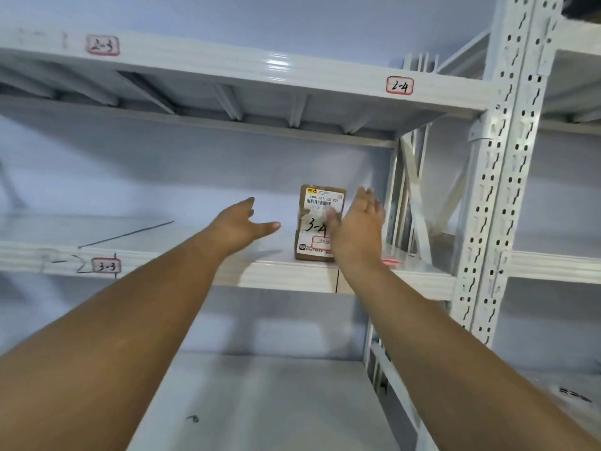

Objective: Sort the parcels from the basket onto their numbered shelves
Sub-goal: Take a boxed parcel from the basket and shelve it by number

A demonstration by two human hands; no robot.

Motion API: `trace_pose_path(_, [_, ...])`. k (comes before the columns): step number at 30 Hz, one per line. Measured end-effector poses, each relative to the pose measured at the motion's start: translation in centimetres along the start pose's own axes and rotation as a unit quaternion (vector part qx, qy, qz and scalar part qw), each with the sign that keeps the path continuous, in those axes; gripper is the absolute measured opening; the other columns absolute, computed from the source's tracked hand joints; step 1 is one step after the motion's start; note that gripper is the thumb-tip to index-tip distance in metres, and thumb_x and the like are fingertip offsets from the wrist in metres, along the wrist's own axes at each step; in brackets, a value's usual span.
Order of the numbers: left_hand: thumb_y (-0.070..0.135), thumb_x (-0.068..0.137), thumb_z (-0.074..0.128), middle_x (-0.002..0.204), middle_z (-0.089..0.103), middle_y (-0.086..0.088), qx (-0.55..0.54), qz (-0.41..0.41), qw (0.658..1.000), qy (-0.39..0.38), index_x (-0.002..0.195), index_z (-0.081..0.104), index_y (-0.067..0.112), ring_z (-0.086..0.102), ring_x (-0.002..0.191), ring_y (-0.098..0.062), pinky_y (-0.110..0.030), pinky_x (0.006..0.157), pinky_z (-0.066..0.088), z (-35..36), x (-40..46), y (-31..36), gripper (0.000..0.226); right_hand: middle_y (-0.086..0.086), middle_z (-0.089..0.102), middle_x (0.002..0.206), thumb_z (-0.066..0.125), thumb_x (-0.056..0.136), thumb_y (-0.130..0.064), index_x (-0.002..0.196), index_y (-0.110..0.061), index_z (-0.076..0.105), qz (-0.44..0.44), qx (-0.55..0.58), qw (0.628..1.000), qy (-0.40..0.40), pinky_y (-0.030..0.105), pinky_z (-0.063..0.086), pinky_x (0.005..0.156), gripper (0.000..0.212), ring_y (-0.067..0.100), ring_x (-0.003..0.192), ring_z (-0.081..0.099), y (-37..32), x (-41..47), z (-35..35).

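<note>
A: Start nearest you. What do your arms look like?

B: Both of your bare forearms reach up and forward from the bottom corners toward the white metal rack. Below them lies the lower shelf board (pixel 260 402), pale, with a small dark mark near its front.

A: And your left hand?

B: Your left hand (pixel 242 222) is spread wide, fingers straight, thumb pointing right toward the parcel. It holds nothing and hangs above the middle shelf (pixel 286 275), apart from the box.

A: Your right hand?

B: Your right hand (pixel 357 229) is also flat and relaxed, fingers straight and pointing up. It sits in front of the parcel's right edge and covers part of the label. You cannot tell whether the palm touches the box; the fingers are a little blurred.

A: Where is the parcel?

B: The brown cardboard parcel (pixel 317 219) stands upright on the middle shelf, near the right end, just beside the rack's rear brace. Its white label bears a barcode and a handwritten "3-4".

A: Any shelf marks?

B: The middle shelf's front edge carries a red-bordered tag "3-3" (pixel 106 266) at the left. Above, the upper shelf beam shows tag "2-3" (pixel 102 45) at left and tag "2-4" (pixel 399 85) at right. The perforated upright post (pixel 507 177) rises at the right.
</note>
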State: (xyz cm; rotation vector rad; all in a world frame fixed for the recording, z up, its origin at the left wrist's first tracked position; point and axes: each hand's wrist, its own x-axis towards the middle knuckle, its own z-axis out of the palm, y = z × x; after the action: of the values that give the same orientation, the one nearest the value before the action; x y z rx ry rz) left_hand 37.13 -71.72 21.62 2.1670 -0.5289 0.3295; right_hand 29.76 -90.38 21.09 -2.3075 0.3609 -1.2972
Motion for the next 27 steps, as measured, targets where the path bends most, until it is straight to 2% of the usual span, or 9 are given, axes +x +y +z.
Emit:
trace_pose_path(3, [0.052, 0.088, 0.058, 0.149, 0.043, 0.002, -0.010, -0.017, 0.995, 0.093, 0.148, 0.034, 0.024, 0.044, 0.134, -0.018, -0.032, 0.108, 0.034, -3.6, -2.7, -1.8, 0.071, 0.005, 0.026, 0.157, 0.038, 0.101, -0.031, 0.149, -0.010, 0.029, -0.162, 0.038, 0.985, 0.052, 0.035, 0.011, 0.120, 0.053, 0.024, 0.146, 0.016, -3.5, -2.3, 0.9])
trace_pose_path(6, [0.043, 0.095, 0.049, 0.150, 0.041, 0.002, 0.041, -0.046, 0.985, 0.163, 0.143, 0.043, 0.022, 0.040, 0.137, -0.017, -0.029, 0.112, 0.028, -7.3, -6.3, -4.8, 0.053, 0.003, 0.033, 0.155, 0.034, 0.102, -0.027, 0.145, -0.014, 0.039, -0.244, 0.089, 0.964, -0.048, 0.034, 0.018, 0.120, 0.045, 0.020, 0.145, 0.024, -8.4, -5.1, 4.2])
trace_pose_path(9, [0.038, 0.094, 0.053, 0.150, 0.041, 0.000, 0.108, -0.121, 0.966, 0.203, 0.141, 0.048, 0.021, 0.039, 0.137, -0.018, -0.028, 0.113, 0.028, -12.3, -11.4, -9.4, 0.049, 0.004, 0.031, 0.156, 0.032, 0.103, -0.027, 0.146, -0.015, 0.039, -0.278, 0.135, 0.934, -0.177, 0.031, 0.018, 0.118, 0.045, 0.020, 0.145, 0.023, -14.2, -9.2, 8.5])
trace_pose_path(13, [0.034, 0.093, 0.056, 0.146, 0.047, -0.006, 0.153, -0.220, 0.933, 0.239, 0.137, 0.052, 0.017, 0.046, 0.132, -0.023, -0.029, 0.111, 0.032, -20.1, -20.1, -15.4, 0.047, 0.006, 0.031, 0.156, 0.032, 0.103, -0.031, 0.144, -0.016, 0.042, -0.299, 0.172, 0.895, -0.283, 0.036, 0.018, 0.120, 0.045, 0.022, 0.145, 0.023, -21.7, -15.9, 13.8])
trace_pose_path(16, [0.039, 0.095, 0.051, 0.148, 0.044, -0.007, 0.198, -0.310, 0.892, 0.262, 0.140, 0.048, 0.017, 0.041, 0.135, -0.026, -0.031, 0.112, 0.028, -25.9, -27.5, -19.0, 0.050, 0.010, 0.034, 0.154, 0.031, 0.103, -0.032, 0.142, -0.013, 0.045, -0.332, 0.182, 0.858, -0.346, 0.035, 0.018, 0.119, 0.046, 0.025, 0.144, 0.026, -27.7, -20.9, 16.8])
trace_pose_path(18, [0.047, 0.092, 0.048, 0.145, 0.047, -0.009, 0.213, -0.365, 0.861, 0.281, 0.138, 0.051, 0.022, 0.045, 0.132, -0.029, -0.035, 0.110, 0.035, -29.8, -32.6, -21.5, 0.052, 0.012, 0.038, 0.151, 0.029, 0.103, -0.032, 0.139, -0.011, 0.049, -0.364, 0.197, 0.827, -0.381, 0.033, 0.019, 0.117, 0.046, 0.025, 0.142, 0.029, -32.2, -24.8, 18.6])
trace_pose_path(20, [0.047, 0.092, 0.046, 0.134, 0.057, -0.009, 0.218, -0.403, 0.835, 0.306, 0.129, 0.056, 0.021, 0.056, 0.119, -0.030, -0.037, 0.097, 0.048, -33.4, -37.4, -23.6, 0.047, 0.012, 0.036, 0.153, 0.027, 0.104, -0.032, 0.142, -0.011, 0.045, -0.392, 0.209, 0.794, -0.414, 0.033, 0.018, 0.119, 0.048, 0.024, 0.143, 0.027, -36.9, -28.9, 20.3])
trace_pose_path(22, [0.038, 0.096, 0.045, 0.132, 0.059, -0.008, 0.240, -0.431, 0.811, 0.316, 0.131, 0.056, 0.018, 0.058, 0.116, -0.027, -0.033, 0.090, 0.047, -36.4, -41.4, -24.9, 0.041, 0.010, 0.031, 0.156, 0.024, 0.104, -0.032, 0.146, -0.012, 0.039, -0.416, 0.219, 0.764, -0.443, 0.032, 0.012, 0.120, 0.049, 0.022, 0.146, 0.022, -41.3, -32.8, 22.0])
trace_pose_path(27, [0.040, 0.094, 0.047, 0.139, 0.053, -0.002, 0.268, -0.521, 0.740, 0.331, 0.137, 0.050, 0.021, 0.051, 0.124, -0.024, -0.035, 0.097, 0.043, -43.6, -50.0, -30.2, 0.047, 0.012, 0.030, 0.156, 0.023, 0.103, -0.037, 0.147, -0.016, 0.037, -0.485, 0.218, 0.703, -0.472, 0.036, 0.014, 0.120, 0.050, 0.027, 0.146, 0.021, -51.7, -42.5, 26.8])
